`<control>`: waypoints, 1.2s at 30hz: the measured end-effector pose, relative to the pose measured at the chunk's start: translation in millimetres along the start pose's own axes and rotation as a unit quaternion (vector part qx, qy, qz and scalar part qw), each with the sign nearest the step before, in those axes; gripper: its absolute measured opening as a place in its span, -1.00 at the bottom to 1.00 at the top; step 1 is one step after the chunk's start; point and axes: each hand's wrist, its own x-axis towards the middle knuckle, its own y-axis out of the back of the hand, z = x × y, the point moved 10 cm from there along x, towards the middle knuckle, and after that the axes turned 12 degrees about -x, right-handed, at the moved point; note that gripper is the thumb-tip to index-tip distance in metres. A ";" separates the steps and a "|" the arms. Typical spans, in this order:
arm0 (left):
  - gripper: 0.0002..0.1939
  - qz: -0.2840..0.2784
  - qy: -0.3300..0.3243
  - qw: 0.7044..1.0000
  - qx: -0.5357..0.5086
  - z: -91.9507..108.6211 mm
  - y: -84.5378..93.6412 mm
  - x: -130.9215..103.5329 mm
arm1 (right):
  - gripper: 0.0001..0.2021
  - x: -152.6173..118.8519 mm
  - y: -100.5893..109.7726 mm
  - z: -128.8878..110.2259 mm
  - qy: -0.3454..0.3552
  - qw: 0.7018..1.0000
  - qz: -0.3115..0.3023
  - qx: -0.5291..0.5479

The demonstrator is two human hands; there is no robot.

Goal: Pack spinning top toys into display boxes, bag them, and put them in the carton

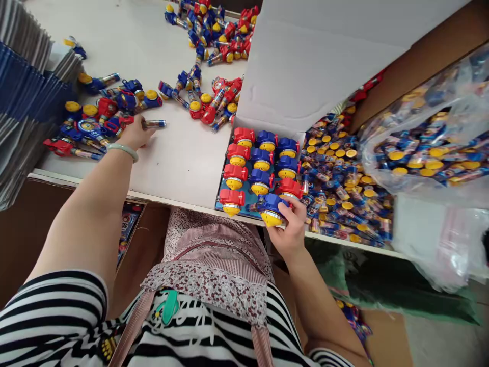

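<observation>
Box-filling step — right hand (291, 229) gripped a blue toy (272, 209) at the tray (248, 199); left hand (134, 133) closed on a loose toy (153, 124) — seating next.

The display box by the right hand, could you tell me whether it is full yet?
Nearly full. The display box shows three rows of toys; the right hand holds a blue toy at the last front spot.

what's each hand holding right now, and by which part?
Right hand: a blue toy, fingers around its blue head, at the box. Left hand: rests on a loose toy on the table; grip cannot be told.
</observation>
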 end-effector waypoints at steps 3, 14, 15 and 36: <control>-0.56 0.081 0.093 0.989 0.079 -13.0 16.3 -10.3 | -0.37 7.6 -2.6 1.7 0.017 0.999 -0.046 0.007; -0.53 0.154 0.165 0.967 0.120 8.0 13.4 -21.1 | -0.35 11.2 -10.1 -2.7 0.050 0.992 -0.112 0.019; -0.55 0.149 0.160 0.969 0.118 8.4 11.2 -24.1 | -0.36 8.2 -14.2 -0.2 0.043 0.991 -0.124 0.019; -0.92 -0.409 -0.062 0.806 -0.423 246.3 -218.3 -240.3 | -0.23 99.6 -7.8 -18.6 -0.113 0.967 -0.087 0.212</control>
